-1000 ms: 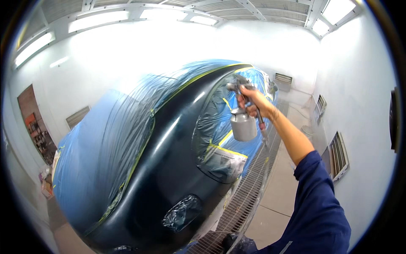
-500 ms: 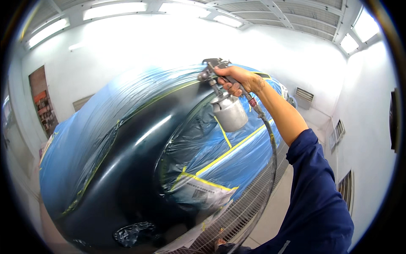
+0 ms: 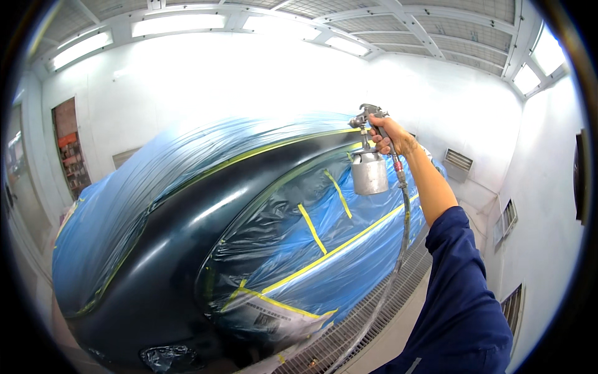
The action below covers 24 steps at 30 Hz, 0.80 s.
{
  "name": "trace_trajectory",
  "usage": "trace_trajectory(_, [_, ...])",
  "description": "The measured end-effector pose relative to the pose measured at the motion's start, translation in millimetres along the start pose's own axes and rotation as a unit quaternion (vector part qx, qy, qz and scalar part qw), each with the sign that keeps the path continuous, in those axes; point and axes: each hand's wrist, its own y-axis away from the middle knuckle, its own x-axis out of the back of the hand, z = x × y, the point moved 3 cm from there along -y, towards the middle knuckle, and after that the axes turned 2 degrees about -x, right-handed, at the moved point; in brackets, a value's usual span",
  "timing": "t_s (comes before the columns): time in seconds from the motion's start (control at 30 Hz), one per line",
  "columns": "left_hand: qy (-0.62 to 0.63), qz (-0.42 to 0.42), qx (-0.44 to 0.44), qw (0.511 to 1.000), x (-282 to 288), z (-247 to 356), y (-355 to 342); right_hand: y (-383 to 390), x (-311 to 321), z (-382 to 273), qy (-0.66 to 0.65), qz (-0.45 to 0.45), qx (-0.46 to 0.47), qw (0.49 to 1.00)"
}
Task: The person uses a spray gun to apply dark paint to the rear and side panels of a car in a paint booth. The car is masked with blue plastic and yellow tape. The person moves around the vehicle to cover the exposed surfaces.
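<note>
My right hand (image 3: 393,136) is wrapped round the handle of a spray gun (image 3: 367,117) with a metal cup (image 3: 370,173) hanging beneath it. A dark hose (image 3: 403,218) runs from the handle down past my sleeve. The gun's nozzle points left, by the far end of a glossy dark car body panel (image 3: 205,218). Blue plastic sheeting (image 3: 124,193) covers the car around the panel, edged with yellow tape (image 3: 336,244). Between nozzle and panel I cannot make out any gap clearly. My left hand is out of the picture.
Floor grating (image 3: 349,333) runs along the car's right side, with the hose crossing above it. White walls (image 3: 261,75) with vents (image 3: 458,159) surround the car. At far left, a shelf with red items (image 3: 70,146) shows through an opening.
My right hand has carried the spray gun to the right, along the panel towards its far end. The view has shifted too, and more of the taped sheeting shows.
</note>
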Motion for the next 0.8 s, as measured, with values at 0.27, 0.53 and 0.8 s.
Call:
trace_trajectory(0.27, [0.171, -0.044, 0.077, 0.981, 2, -56, -2, 19, 5, 17, 0.054, 0.193, 0.07, 0.977])
trace_trajectory(0.53, [-0.013, 0.053, -0.02, 0.998, -8, -113, 20, 84, -95, 44, 0.103, 0.105, 0.073, 0.986])
trace_trajectory(0.8, [-0.111, 0.093, -0.047, 0.988, 19, -31, 25, 138, -213, 75, 0.053, -0.193, 0.086, 0.976])
